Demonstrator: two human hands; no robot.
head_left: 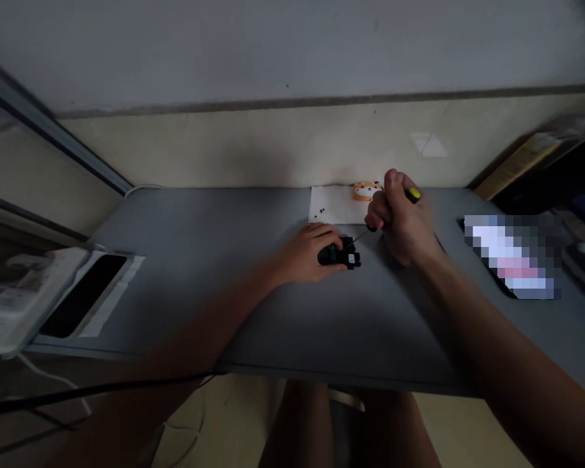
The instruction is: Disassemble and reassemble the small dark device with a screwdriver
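Note:
My left hand (316,252) is closed around a small black device (351,259) on the desk, with thumb and fingers on its sides. A small white label and greenish parts show on the device; its exact kind is unclear. In my right fist is a screwdriver (413,195), tilted, its yellow handle end showing behind the hand. Its thin shaft slants down left from my right hand (400,214) to the device, where the tip meets or nears the upper side. Beyond my left hand, several tiny dark pieces, apparently screws (322,210), lie on white paper (338,197).
An orange animal-face item (367,190) sits on the paper's right part. At the left of the grey desk (195,240) lies a dark phone (85,296) beside a white box-like thing. A blurred-out screen (511,260) lies right. Black cables (102,388) cross the lower left.

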